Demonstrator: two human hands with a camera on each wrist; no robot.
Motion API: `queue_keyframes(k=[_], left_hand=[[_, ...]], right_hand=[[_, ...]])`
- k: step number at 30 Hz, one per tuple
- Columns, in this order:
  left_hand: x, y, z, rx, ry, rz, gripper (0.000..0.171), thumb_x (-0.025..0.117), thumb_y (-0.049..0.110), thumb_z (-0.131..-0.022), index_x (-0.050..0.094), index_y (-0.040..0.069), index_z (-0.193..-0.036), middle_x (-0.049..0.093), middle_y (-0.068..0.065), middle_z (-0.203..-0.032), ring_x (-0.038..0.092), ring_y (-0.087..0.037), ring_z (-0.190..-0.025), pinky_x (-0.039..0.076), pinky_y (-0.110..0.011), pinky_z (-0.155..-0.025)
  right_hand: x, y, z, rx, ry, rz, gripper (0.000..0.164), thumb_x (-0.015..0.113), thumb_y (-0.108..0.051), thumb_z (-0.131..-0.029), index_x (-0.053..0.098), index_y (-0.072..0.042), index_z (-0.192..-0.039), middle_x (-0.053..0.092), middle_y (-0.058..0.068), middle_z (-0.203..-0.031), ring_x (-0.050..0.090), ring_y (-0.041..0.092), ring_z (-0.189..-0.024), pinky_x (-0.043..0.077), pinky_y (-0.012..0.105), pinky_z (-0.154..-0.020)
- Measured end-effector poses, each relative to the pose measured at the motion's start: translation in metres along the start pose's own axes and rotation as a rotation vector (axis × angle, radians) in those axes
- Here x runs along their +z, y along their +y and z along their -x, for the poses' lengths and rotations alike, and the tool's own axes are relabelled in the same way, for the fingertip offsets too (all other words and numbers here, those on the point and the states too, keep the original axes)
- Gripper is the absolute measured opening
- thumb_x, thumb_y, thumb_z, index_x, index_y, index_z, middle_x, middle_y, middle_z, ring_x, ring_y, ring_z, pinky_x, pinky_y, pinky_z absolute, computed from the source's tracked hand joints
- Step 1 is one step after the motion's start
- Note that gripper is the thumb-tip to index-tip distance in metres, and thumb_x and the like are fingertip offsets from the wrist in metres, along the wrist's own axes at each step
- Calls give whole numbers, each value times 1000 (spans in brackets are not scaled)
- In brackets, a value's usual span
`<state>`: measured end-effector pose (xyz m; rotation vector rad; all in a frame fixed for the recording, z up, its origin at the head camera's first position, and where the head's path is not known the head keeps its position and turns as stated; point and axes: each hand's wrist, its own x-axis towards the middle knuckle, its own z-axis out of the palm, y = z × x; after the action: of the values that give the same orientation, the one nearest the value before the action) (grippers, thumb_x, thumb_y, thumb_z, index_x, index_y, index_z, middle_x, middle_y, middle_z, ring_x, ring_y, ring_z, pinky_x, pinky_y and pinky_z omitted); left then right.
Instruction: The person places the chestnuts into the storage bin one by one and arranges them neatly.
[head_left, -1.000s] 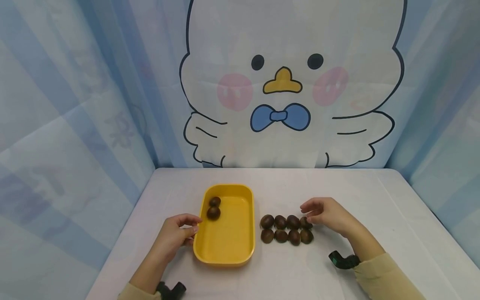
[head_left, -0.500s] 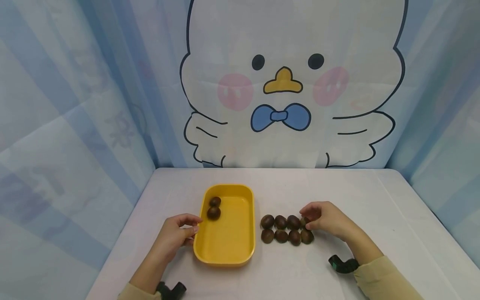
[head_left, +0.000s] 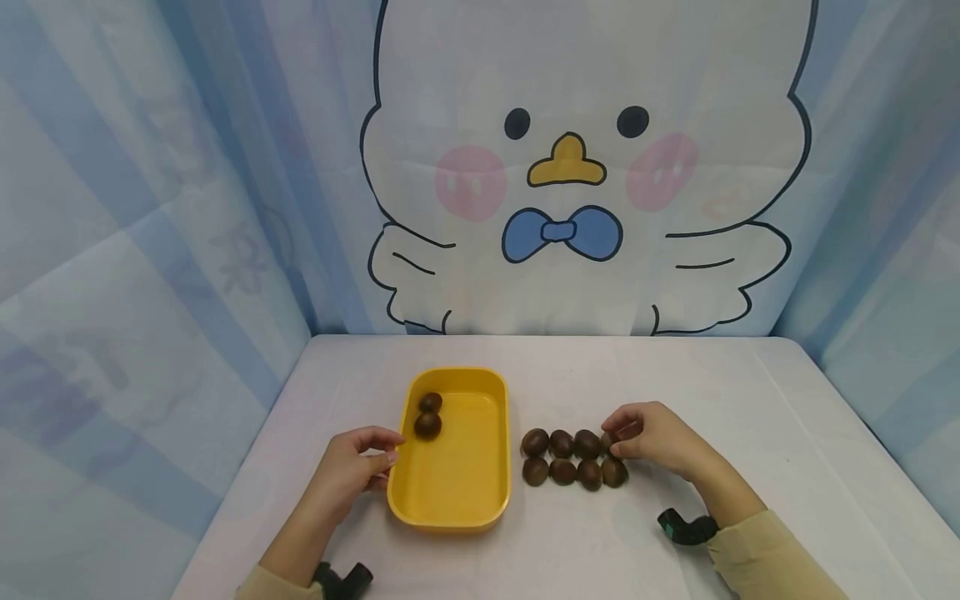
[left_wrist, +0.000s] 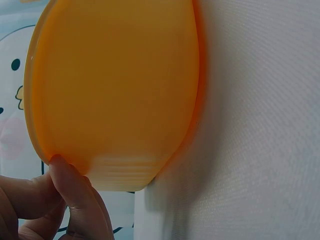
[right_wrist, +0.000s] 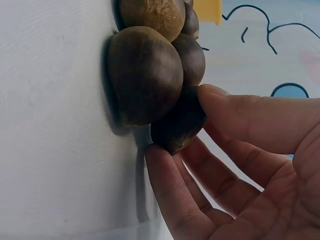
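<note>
My right hand (head_left: 654, 433) pinches a dark brown chestnut (right_wrist: 179, 120) at the right end of the back row, thumb on one side and fingertips on the other. The chestnut sits against its neighbours, partly hidden by the fingers in the head view. Several chestnuts (head_left: 561, 444) lie in two rows on the white table. To their left stands a yellow tray (head_left: 465, 500), with two chestnuts (head_left: 427, 425) at its upper left inside. My left hand (head_left: 358, 462) holds the tray's left rim between thumb and fingers, as the left wrist view (left_wrist: 75, 195) also shows.
The white table (head_left: 570, 558) ends at a back curtain (head_left: 570, 292) printed with a cartoon bird. Blue and white curtains (head_left: 150, 275) flank both sides. A black camera mount (head_left: 688, 528) is strapped at the right wrist, another mount (head_left: 343, 581) at the left.
My right hand has come slightly down, and its thumb and fingers have closed around the end chestnut of the back row. The left hand and tray have stayed put.
</note>
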<state>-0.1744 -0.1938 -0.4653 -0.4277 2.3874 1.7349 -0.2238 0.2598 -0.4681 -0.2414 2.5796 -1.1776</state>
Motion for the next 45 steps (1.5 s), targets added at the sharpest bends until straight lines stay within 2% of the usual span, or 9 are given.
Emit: queue_keyframes(k=[9, 18, 34, 45], left_hand=[[0, 0, 0, -4, 1, -4, 24, 70, -2, -97, 78, 5, -119, 67, -13, -109, 63, -22, -78, 64, -29, -70], [0, 1, 0, -7, -4, 0, 24, 70, -2, -97, 78, 5, -119, 68, -13, -108, 63, -21, -77, 64, -29, -69], [0, 2, 0, -11, -3, -10, 25, 70, -2, -97, 78, 5, -120, 67, -13, -109, 63, -22, -78, 64, -29, -69], [0, 1, 1, -10, 2, -8, 24, 70, -1, -98, 78, 5, -120, 68, -13, -111, 63, -21, -80, 64, -29, -69]], right_hand=[[-4, -7, -1, -23, 5, -28, 31, 81, -10, -89, 76, -5, -120, 78, 9, -117, 71, 24, -109, 56, 36, -88], [-4, -15, -4, -52, 5, -41, 31, 79, -9, -91, 75, -5, -122, 77, 11, -123, 71, 27, -114, 61, 41, -92], [5, -39, -11, -130, 0, -76, 28, 77, -9, -93, 75, -5, -121, 77, 12, -122, 71, 29, -116, 62, 39, -91], [17, -62, -23, -110, -20, -75, 27, 74, -14, -96, 75, -10, -122, 77, 6, -121, 70, 25, -116, 62, 47, -99]])
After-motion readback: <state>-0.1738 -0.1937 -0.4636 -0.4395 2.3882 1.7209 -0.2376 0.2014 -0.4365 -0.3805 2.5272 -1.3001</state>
